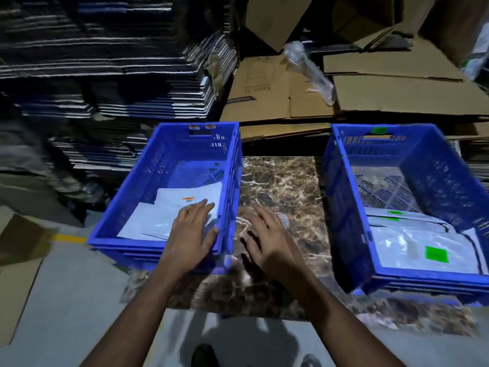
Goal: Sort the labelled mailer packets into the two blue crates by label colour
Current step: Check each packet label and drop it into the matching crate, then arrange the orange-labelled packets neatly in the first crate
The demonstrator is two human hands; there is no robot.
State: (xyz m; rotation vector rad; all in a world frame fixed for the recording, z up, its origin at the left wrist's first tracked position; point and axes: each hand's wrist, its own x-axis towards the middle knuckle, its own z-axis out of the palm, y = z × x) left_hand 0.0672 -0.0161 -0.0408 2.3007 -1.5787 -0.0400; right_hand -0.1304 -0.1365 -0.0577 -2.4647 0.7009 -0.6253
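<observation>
Two crates: both are set on the marble slab (pixel 277 186), the left crate (pixel 169 197) marked orange on its far rim, the right crate (pixel 412 207) marked green.
Packets: orange-labelled packets (pixel 182 207) are seen lying flat in the left crate; green-labelled packets (pixel 420 245) are seen in the right crate. No unsorted packet is visible on the slab between the crates.
Risk: the top packet in the left crate could be dragged or lifted back out if the left hand is withdrawn with fingertips still pressing on it; a colour mix-up is judged unlikely from here.
Left hand (pixel 191 231): fingers are held straight and slightly spread, laid over the left crate's near-right corner, fingertips touching the top packet; nothing is grasped.
Right hand (pixel 267 239): fingers are spread and relaxed, hovering above the slab between the crates; nothing is held.
Surroundings: flattened cardboard (pixel 344 88) is stacked beyond the crates.
</observation>
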